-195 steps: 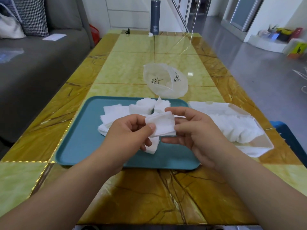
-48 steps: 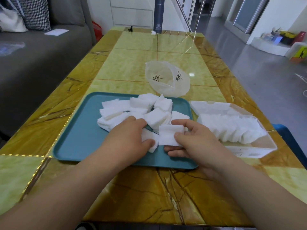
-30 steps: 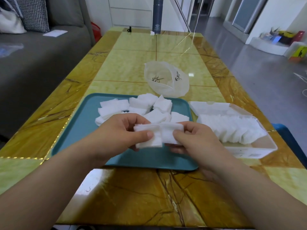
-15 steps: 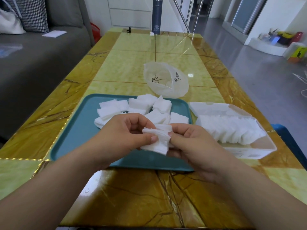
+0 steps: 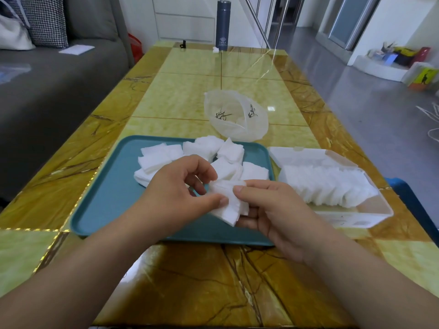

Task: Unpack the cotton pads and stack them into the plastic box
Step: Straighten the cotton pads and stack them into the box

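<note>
Head view: hands (image 5: 177, 195) have bunched cotton pads (image 5: 229, 205) together.

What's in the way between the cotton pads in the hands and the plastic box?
Nothing visible is. The left hand and right hand pinch the stack of cotton pads over the teal tray; the plastic box lies right beside the tray, top open. Its near end looks free.

Count on my bench (image 5: 190, 281)
One tray (image 5: 102, 205), one plastic box (image 5: 356, 219), one bag (image 5: 237, 124), one flask (image 5: 223, 22), two hands, left hand (image 5: 175, 198) and right hand (image 5: 275, 212), sharing one bundle of cotton pads (image 5: 229, 205); loose pads (image 5: 156, 160) too heaped to count
</note>
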A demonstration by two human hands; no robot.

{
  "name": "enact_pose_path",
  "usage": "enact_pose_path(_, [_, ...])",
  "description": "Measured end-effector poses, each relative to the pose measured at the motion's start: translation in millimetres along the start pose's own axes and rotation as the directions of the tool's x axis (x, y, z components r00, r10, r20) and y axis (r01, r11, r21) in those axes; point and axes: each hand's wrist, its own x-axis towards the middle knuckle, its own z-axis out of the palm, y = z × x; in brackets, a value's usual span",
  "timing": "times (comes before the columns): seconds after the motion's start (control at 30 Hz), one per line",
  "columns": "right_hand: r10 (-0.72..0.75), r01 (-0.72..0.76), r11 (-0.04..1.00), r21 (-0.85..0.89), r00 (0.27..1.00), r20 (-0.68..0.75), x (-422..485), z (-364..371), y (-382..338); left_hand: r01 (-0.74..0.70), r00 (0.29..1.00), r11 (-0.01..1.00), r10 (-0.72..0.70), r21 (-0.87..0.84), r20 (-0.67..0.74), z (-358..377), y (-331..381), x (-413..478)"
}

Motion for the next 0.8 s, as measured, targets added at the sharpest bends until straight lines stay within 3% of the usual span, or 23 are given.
enact_pose_path(0.17, [0.031,-0.027,0.995,0.097,0.999,-0.044,0.9,1.1,-1.3,-0.084,0.996,0.996,0.084,0.036,0.005,2.0,-3.0,0.0])
enact_pose_path(0.5, [0.065,-0.043,0.981,0.189,0.991,-0.113,3.4,-0.3,-2.8,-0.039,0.999,0.997,0.039,0.064,-0.004,-1.9,-6.8,2.3])
enact_pose_path(0.8, [-0.008,0.015,0.997,0.082,0.996,-0.093,2.3,2.2,-0.9,0.155,0.985,0.963,-0.133,-0.221,0.110,-1.2,-8.7,5.0])
